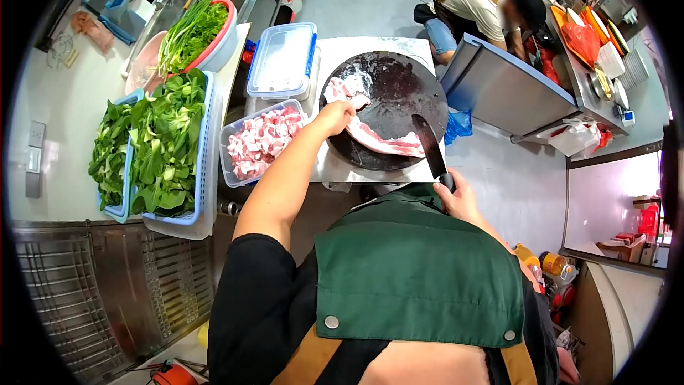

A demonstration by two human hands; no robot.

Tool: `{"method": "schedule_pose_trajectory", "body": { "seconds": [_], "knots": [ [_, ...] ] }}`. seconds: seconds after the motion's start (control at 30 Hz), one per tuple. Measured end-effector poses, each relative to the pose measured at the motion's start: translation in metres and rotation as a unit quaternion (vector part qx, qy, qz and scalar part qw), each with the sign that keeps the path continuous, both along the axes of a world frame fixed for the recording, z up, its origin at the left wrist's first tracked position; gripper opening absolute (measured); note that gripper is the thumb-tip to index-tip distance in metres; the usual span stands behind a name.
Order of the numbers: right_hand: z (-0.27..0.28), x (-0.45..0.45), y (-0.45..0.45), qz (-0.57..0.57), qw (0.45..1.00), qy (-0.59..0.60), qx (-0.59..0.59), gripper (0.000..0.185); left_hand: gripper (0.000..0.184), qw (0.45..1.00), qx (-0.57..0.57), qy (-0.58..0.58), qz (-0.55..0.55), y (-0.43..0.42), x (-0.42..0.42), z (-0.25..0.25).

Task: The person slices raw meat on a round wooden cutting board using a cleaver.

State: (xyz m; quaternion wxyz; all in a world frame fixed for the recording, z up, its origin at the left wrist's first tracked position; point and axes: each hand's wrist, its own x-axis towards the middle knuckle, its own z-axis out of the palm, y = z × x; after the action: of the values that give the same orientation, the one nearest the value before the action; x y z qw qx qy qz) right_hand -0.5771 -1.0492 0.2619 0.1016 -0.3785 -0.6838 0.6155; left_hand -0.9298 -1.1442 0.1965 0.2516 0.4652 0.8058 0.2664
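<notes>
A long strip of raw pork belly (385, 141) lies across the lower part of a round dark chopping board (399, 93). My left hand (336, 117) is closed on the strip's left end, beside more pieces of raw pork (340, 89) at the board's left edge. My right hand (459, 196) grips the handle of a kitchen knife (427, 144), whose dark blade points away from me over the board, by the strip's right end. Left of the board, a clear plastic tub (226, 144) holds many cut pork pieces (262, 141).
A lidded clear box (282, 60) stands behind the tub. Blue baskets (206, 135) of leafy greens and a basin (221, 39) of scallions and herbs are on the left. A co-worker (477, 11) crouches behind an open metal door (509, 89) at the right.
</notes>
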Motion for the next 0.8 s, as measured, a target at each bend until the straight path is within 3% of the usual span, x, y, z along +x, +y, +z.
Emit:
{"method": "schedule_pose_trajectory", "body": {
  "seconds": [0.03, 0.27, 0.33, 0.4, 0.5, 0.8],
  "knots": [
    [-0.003, -0.002, -0.001, 0.011, 1.0, 0.014, 0.01, 0.039, 0.011, 0.999, -0.014, -0.011, -0.048, 0.0, -0.001, 0.001],
    [0.004, -0.014, -0.005, 0.03, 0.998, 0.018, -0.049, 0.041, 0.022, 0.984, -0.151, 0.041, -0.084, 0.014, -0.001, 0.008],
    [0.002, -0.016, -0.005, 0.033, 0.998, 0.028, -0.046, 0.041, 0.021, 0.98, -0.134, 0.094, -0.111, 0.015, 0.001, 0.012],
    [0.005, -0.02, -0.006, 0.047, 0.997, 0.044, 0.035, 0.04, 0.018, 0.983, -0.134, 0.072, -0.104, 0.014, -0.002, 0.012],
    [0.011, -0.021, -0.007, 0.039, 0.999, 0.013, -0.034, 0.04, 0.015, 0.989, -0.116, 0.037, -0.083, 0.008, -0.005, 0.011],
    [0.001, -0.027, -0.007, 0.046, 0.998, 0.027, -0.014, 0.041, 0.019, 0.999, 0.001, -0.039, -0.009, -0.006, -0.001, -0.005]
  ]
}}
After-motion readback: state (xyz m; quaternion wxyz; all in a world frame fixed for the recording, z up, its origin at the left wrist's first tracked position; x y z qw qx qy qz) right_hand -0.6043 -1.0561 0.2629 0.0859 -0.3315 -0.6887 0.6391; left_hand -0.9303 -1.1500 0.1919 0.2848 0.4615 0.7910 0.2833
